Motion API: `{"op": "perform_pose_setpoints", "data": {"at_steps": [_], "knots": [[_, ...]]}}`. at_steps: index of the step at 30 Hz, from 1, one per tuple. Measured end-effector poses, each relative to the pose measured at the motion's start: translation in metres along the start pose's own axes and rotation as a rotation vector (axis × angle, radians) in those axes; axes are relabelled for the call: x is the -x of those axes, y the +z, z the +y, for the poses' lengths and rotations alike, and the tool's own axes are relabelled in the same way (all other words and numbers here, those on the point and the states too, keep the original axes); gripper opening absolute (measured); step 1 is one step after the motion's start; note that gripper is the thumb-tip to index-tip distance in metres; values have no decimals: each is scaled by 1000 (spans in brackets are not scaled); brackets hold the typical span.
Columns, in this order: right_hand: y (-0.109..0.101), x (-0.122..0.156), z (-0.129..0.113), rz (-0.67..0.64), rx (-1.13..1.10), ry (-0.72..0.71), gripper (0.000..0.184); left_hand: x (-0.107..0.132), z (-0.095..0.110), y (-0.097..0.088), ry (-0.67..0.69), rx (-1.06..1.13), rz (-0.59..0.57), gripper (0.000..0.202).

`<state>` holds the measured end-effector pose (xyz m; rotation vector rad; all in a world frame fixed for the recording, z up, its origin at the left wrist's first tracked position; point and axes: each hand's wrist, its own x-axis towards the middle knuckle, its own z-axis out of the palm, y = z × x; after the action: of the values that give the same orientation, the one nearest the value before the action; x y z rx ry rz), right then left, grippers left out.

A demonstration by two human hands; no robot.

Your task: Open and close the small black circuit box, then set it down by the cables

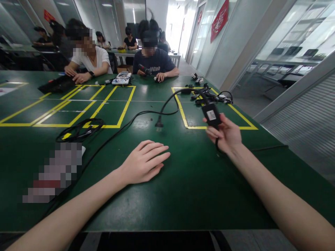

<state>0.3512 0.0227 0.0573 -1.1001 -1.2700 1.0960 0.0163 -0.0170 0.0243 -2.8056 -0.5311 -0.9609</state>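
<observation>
My right hand (227, 134) grips a black power adapter (211, 114) with a white label, lifted above the green table (188, 195). From the adapter a thick black cord arches left and ends in a black plug (159, 122) with metal prongs. A bit of cable hangs below my right fingers. My left hand (146, 162) rests palm down near the middle of the table, its fingers stretched out and nothing in it. The plug is just beyond my left fingertips.
A pile of black adapters and cables (202, 96) lies inside a yellow-taped rectangle at the far right. A coiled black cable (81, 129) and a blurred-out object (56, 170) are at left. Two people (89, 59) sit across the table, beside a white device (121, 78).
</observation>
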Motion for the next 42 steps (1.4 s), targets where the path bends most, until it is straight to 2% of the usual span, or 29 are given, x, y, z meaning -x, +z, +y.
{"op": "perform_pose_setpoints", "data": {"at_steps": [4,6,8,10,11,14,18,24,33,42], "knots": [[-54,-16,-1,283,-44,-151,35,1,-4,6,-58,57,-93,33],[-77,-22,6,450,36,-245,32,1,-5,7,-80,80,-132,33],[-93,-25,17,658,265,-297,35,2,-5,7,-84,100,-151,32],[-103,-27,29,759,561,-255,33,3,-4,7,-86,117,-162,32],[-106,-27,36,782,638,-228,32,3,-4,6,-91,123,-167,31],[-113,-26,50,791,763,-108,28,3,-4,5,-108,139,-180,30],[-124,-26,60,742,935,89,22,3,-5,5,-117,164,-174,28],[-130,-26,67,622,995,42,27,4,-5,6,-136,204,-205,28],[-133,-28,70,600,1108,84,28,6,-6,6,-166,194,-219,26],[-144,-34,77,718,975,52,49,7,-6,6,-187,183,-228,25]]}}
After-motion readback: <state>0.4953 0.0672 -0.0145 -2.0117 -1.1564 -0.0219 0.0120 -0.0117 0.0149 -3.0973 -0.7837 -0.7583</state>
